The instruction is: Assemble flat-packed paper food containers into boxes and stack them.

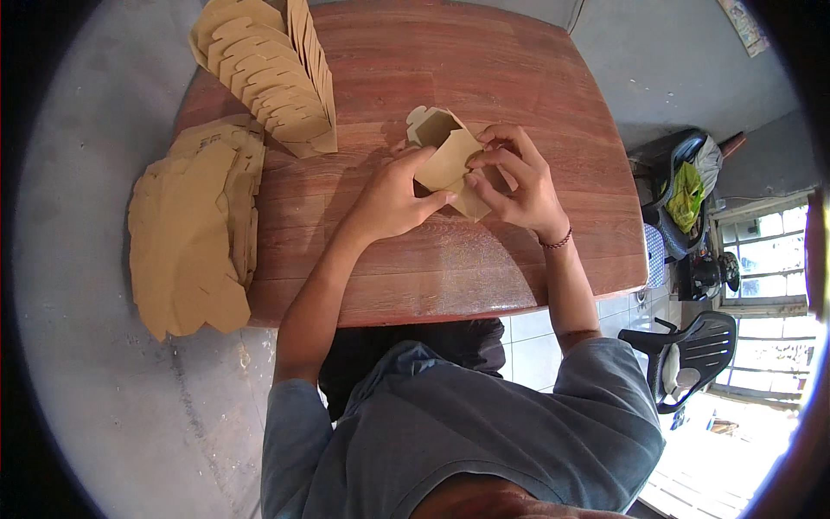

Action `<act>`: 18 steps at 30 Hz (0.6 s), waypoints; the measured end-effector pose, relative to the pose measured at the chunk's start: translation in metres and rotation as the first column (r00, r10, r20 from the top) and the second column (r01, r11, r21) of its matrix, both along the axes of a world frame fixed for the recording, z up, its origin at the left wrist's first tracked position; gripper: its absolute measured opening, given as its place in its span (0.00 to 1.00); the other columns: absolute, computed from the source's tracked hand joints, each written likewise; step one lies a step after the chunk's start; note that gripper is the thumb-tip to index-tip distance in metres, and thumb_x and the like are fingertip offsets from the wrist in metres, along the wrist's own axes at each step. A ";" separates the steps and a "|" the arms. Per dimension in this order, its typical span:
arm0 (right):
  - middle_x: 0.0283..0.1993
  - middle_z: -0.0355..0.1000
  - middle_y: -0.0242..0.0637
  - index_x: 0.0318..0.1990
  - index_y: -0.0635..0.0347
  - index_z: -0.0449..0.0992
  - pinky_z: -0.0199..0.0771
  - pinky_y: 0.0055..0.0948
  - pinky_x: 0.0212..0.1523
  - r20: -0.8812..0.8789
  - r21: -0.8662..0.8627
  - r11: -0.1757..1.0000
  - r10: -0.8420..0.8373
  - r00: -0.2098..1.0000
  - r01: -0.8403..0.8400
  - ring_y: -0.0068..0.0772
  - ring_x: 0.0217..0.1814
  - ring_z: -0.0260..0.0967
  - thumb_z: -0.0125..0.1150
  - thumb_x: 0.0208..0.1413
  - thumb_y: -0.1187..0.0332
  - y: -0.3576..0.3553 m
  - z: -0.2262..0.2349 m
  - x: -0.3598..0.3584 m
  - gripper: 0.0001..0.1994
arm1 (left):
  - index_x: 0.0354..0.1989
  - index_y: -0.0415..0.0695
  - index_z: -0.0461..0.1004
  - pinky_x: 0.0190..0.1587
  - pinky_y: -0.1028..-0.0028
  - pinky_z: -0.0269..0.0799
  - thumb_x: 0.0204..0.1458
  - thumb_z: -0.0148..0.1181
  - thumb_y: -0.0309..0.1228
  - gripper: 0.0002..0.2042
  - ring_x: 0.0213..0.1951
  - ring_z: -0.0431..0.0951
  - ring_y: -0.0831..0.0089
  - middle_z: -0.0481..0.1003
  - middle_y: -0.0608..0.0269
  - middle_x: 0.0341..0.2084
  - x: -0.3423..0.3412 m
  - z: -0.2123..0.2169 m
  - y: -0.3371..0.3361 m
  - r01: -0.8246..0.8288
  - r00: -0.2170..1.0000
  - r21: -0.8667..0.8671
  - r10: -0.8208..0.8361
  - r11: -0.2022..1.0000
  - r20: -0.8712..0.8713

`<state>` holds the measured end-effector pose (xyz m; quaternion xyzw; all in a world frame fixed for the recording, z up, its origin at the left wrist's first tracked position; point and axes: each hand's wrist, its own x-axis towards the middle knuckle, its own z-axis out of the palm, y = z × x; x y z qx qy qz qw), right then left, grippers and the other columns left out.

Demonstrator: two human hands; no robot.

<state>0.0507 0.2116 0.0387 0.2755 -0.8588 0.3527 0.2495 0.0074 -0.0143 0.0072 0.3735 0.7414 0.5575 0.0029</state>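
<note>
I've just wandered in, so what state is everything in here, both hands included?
Small cardboard box: partly folded, one end open.
Left hand: holding the box.
Right hand: fingers bent, fingertips at the box's right side.
Flat cardboard pieces: unfolded, piled up.
Row of cardboard pieces: folded, nested closely together.
Green bag: crumpled.
Black chair: upright, nobody sitting.

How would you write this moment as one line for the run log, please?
left hand: holding open cardboard box | right hand: at its right edge | table left side: nested cartons, flat cardboard stack
</note>
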 end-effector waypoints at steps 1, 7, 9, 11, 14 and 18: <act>0.53 0.72 0.41 0.39 0.60 0.82 0.79 0.37 0.49 -0.013 0.007 1.000 0.000 1.000 0.000 0.41 0.51 0.75 0.73 0.48 0.74 0.000 0.000 0.000 0.10 | 0.50 0.35 0.75 0.55 0.58 0.71 0.50 0.73 0.30 0.21 0.48 0.78 0.54 0.79 0.48 0.43 0.000 -0.001 0.001 -0.017 0.999 -0.008 0.016 1.000 -0.036; 0.54 0.72 0.41 0.38 0.61 0.82 0.80 0.35 0.47 0.008 0.008 1.000 -0.005 1.000 0.005 0.40 0.48 0.76 0.73 0.48 0.74 0.000 0.002 0.002 0.09 | 0.50 0.35 0.76 0.57 0.57 0.68 0.49 0.72 0.30 0.21 0.52 0.76 0.53 0.79 0.48 0.45 0.003 0.001 0.000 -0.025 0.999 -0.036 0.024 0.999 -0.036; 0.54 0.72 0.41 0.39 0.61 0.82 0.80 0.35 0.47 -0.003 0.006 1.000 0.002 1.000 -0.002 0.40 0.48 0.76 0.72 0.49 0.74 0.000 0.002 0.001 0.09 | 0.50 0.35 0.76 0.58 0.57 0.68 0.50 0.72 0.30 0.20 0.52 0.76 0.53 0.79 0.48 0.45 0.002 0.002 0.001 -0.014 1.000 -0.021 0.013 1.000 -0.029; 0.54 0.72 0.41 0.39 0.60 0.82 0.80 0.35 0.47 -0.015 0.005 1.000 0.006 1.000 -0.006 0.40 0.48 0.76 0.72 0.49 0.74 0.003 0.000 0.000 0.09 | 0.49 0.35 0.76 0.58 0.57 0.68 0.50 0.72 0.30 0.20 0.52 0.76 0.53 0.79 0.48 0.45 0.002 0.001 0.002 0.000 1.000 -0.006 0.000 1.000 -0.021; 0.54 0.73 0.41 0.40 0.59 0.83 0.80 0.35 0.48 -0.011 0.001 1.000 0.012 1.000 -0.012 0.40 0.47 0.76 0.74 0.50 0.72 0.004 -0.004 -0.003 0.10 | 0.50 0.35 0.75 0.56 0.58 0.71 0.51 0.72 0.30 0.20 0.50 0.78 0.54 0.80 0.48 0.44 0.001 0.002 0.001 -0.027 0.999 -0.018 0.026 0.999 -0.046; 0.58 0.73 0.42 0.47 0.60 0.83 0.80 0.38 0.51 -0.006 0.006 0.999 -0.047 0.999 0.047 0.42 0.52 0.76 0.78 0.48 0.67 0.003 -0.014 -0.009 0.18 | 0.52 0.34 0.75 0.50 0.64 0.75 0.52 0.72 0.30 0.21 0.46 0.82 0.62 0.81 0.52 0.43 -0.001 -0.004 0.005 -0.040 0.990 0.088 0.027 0.995 0.137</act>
